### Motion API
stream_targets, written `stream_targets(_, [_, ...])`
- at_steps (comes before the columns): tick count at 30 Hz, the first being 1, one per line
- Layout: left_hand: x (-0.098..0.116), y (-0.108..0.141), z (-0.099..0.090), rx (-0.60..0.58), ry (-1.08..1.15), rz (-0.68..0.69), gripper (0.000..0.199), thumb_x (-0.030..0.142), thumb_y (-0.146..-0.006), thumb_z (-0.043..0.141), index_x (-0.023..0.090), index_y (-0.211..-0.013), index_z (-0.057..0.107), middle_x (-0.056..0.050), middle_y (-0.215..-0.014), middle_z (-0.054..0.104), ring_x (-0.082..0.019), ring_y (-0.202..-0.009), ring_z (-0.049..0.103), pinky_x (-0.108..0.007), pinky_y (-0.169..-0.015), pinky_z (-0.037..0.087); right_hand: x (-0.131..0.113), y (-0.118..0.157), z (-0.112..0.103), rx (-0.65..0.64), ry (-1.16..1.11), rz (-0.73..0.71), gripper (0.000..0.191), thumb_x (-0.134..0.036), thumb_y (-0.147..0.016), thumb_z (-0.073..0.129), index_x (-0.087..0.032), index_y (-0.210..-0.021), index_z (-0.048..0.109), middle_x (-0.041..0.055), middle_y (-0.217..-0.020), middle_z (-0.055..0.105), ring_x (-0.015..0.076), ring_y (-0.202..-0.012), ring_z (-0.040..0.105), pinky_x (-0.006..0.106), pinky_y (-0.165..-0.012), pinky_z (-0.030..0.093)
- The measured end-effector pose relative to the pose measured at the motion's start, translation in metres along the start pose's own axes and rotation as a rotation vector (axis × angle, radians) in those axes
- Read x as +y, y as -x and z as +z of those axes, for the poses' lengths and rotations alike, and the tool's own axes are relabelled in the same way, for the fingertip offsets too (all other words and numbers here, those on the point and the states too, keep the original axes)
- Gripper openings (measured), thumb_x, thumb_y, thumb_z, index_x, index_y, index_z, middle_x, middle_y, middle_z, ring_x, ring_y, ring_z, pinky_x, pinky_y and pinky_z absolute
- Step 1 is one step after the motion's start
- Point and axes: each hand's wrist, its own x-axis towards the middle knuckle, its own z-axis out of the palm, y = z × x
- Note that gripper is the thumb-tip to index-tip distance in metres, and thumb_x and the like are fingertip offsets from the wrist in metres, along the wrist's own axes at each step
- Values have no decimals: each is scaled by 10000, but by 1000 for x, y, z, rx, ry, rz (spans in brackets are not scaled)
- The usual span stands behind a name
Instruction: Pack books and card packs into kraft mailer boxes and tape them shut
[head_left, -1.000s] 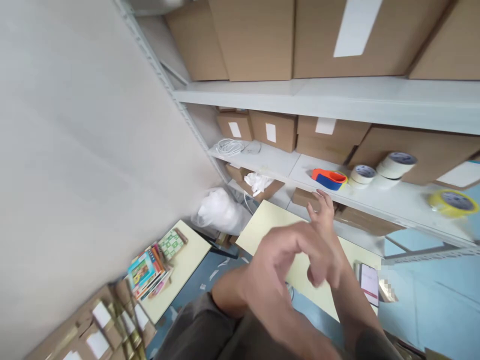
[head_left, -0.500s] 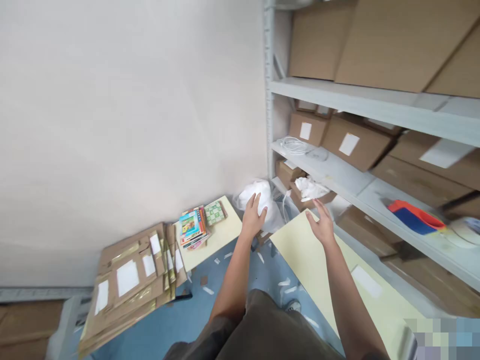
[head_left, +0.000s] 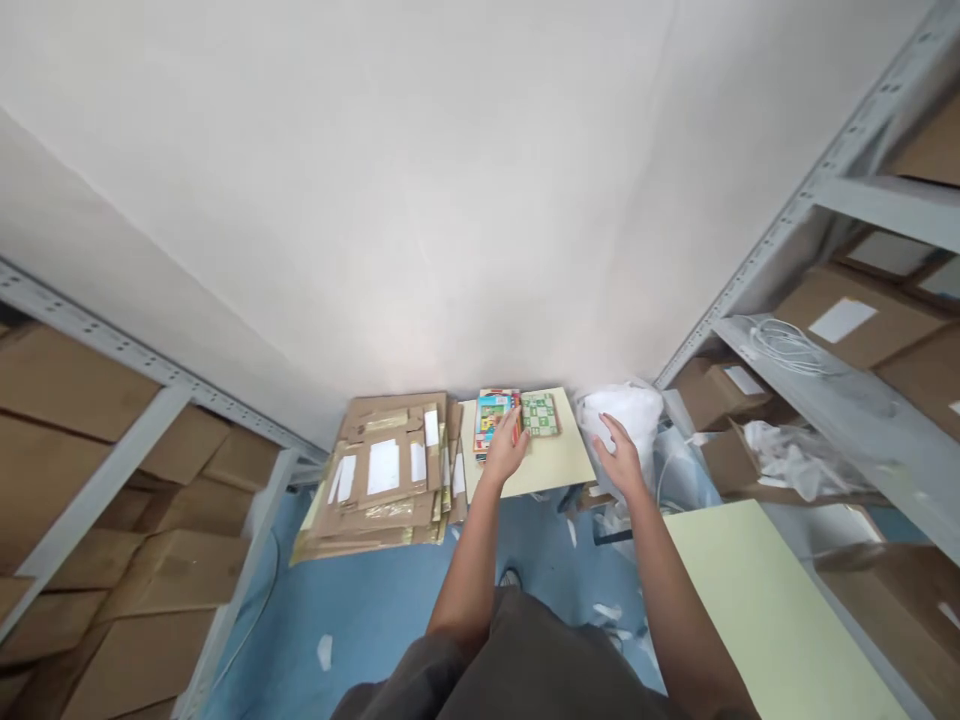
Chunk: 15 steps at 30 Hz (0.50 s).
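My left hand (head_left: 507, 448) is stretched forward with its fingers apart, in front of a stack of colourful books (head_left: 491, 415) on a pale yellow table (head_left: 555, 475). It holds nothing, and whether it touches the books I cannot tell. Beside the stack lies a green and white checkered book (head_left: 540, 414). My right hand (head_left: 619, 458) is held out with fingers spread and nothing in it. Behind that hand, from this view, sits a stuffed white plastic bag (head_left: 649, 405) against the wall.
Flattened cardboard boxes (head_left: 360, 515) are piled left of the books. Shelves of cartons stand at left (head_left: 176, 560) and right (head_left: 862, 330). A second pale yellow table (head_left: 765, 600) is at my right. Paper scraps (head_left: 324, 652) litter the blue floor (head_left: 390, 620).
My view has swung left, from the right-hand shelf toward the wall and the books. Both hands remain stretched out and empty; the left now appears in front of the books.
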Motion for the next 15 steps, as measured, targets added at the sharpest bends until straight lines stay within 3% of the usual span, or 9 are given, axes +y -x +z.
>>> stream_targets(4, [-34, -2, -41, 65, 43, -80, 568, 435, -1025, 522, 231, -1555, 524, -149, -1613, 527, -292, -1531, 450, -520, -1250, 390, -21, -28, 58, -78, -22, -36, 592, -520, -1025, 511, -235, -1542, 551, 145, -1574, 569, 301, -1472, 516, 553, -1220, 445])
stream_targets(7, [-56, -3, -56, 111, 77, -150, 574, 466, -1026, 525, 237, -1553, 523, -147, -1618, 518, -289, -1504, 483, -487, -1195, 457, -30, -46, 88, -144, 12, -66, 587, -485, -1043, 479, -232, -1570, 523, 131, -1617, 526, 282, -1520, 467, 514, -1267, 392])
stream_targets(15, [-114, -16, -53, 231, -33, -302, 570, 391, -989, 559, 212, -1530, 550, -154, -1553, 580, -290, -1456, 533, -483, -1227, 421, -19, -98, 147, -349, 79, -14, 591, -351, -1026, 467, -237, -1606, 481, 107, -1645, 492, 285, -1590, 354, 509, -1307, 318])
